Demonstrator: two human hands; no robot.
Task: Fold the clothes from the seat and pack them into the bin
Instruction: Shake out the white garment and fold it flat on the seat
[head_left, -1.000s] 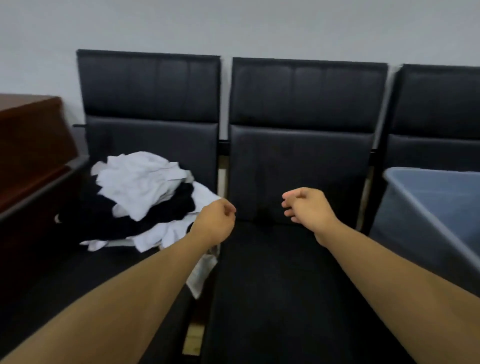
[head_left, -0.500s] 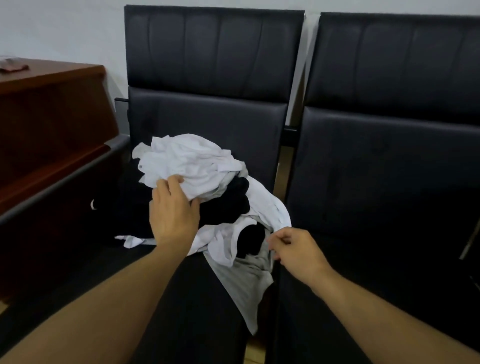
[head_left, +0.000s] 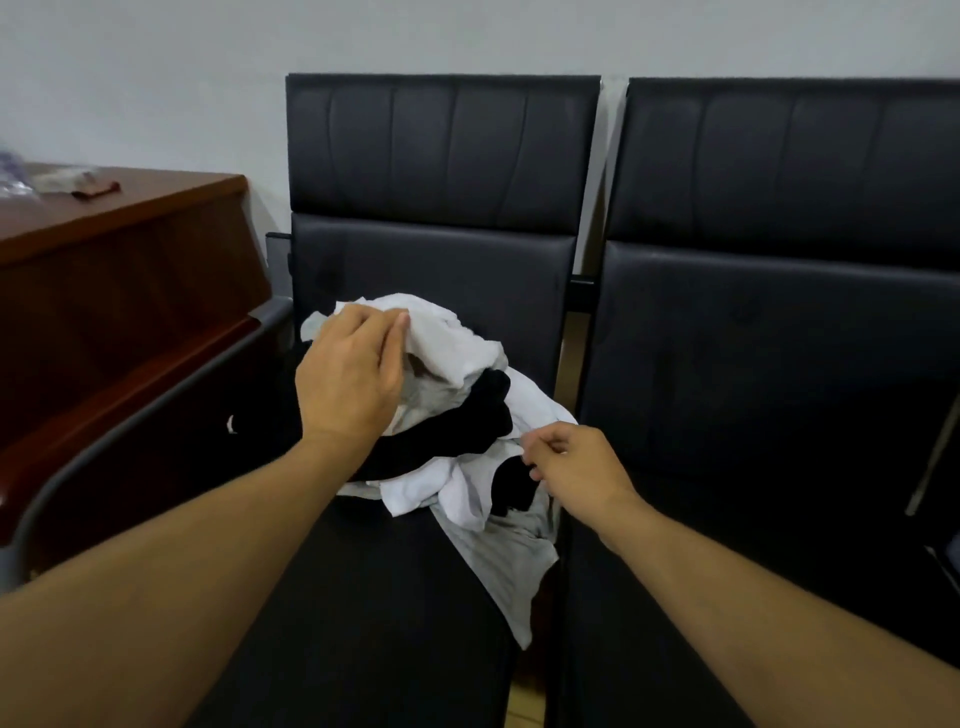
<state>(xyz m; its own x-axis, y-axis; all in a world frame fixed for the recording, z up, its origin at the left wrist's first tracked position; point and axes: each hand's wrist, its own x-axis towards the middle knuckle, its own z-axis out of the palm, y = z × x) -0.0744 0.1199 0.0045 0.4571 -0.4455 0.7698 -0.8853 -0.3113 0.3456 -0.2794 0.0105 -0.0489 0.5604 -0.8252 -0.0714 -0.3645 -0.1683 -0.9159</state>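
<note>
A heap of white, black and grey clothes (head_left: 457, 415) lies at the back of the left black seat (head_left: 363, 623). A white garment (head_left: 452, 343) tops the heap, and a grey one (head_left: 498, 551) trails over the seat's right edge. My left hand (head_left: 353, 374) rests on the white top garment, fingers bent over its upper edge. My right hand (head_left: 576, 462) is at the heap's right side, fingertips pinched on a white fabric edge. The bin is out of view.
A second black seat (head_left: 753, 467) stands to the right, separated by a narrow gap. A brown wooden desk (head_left: 104, 270) with small items on top stands to the left, behind a grey armrest (head_left: 130, 431). A pale wall is behind.
The view has swung left, away from the bin, and closer to the heap. My left hand moved up onto the top white garment. My right hand stays pinched at the white edge.
</note>
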